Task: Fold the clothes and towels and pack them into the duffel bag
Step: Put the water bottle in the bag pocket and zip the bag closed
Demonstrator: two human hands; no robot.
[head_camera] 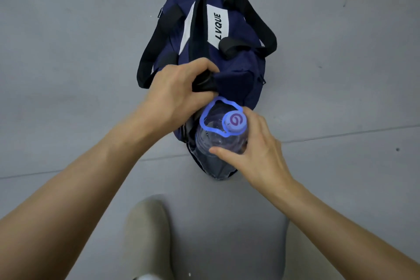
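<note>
A navy duffel bag (236,57) with black handles and a white label lies on the grey floor, its long side running away from me. My left hand (181,88) grips the black strap and fabric at the bag's near end. A clear plastic water bottle (218,138) with a blue cap and blue carry loop stands in the mesh pocket at that near end. My right hand (252,152) holds the bottle by its shoulder, thumb on the front and fingers round the far side. No clothes or towels are in view.
Grey floor (68,52) with a thin seam line surrounds the bag on all sides. My leg in beige trousers (147,238) shows at the bottom centre, just short of the bag.
</note>
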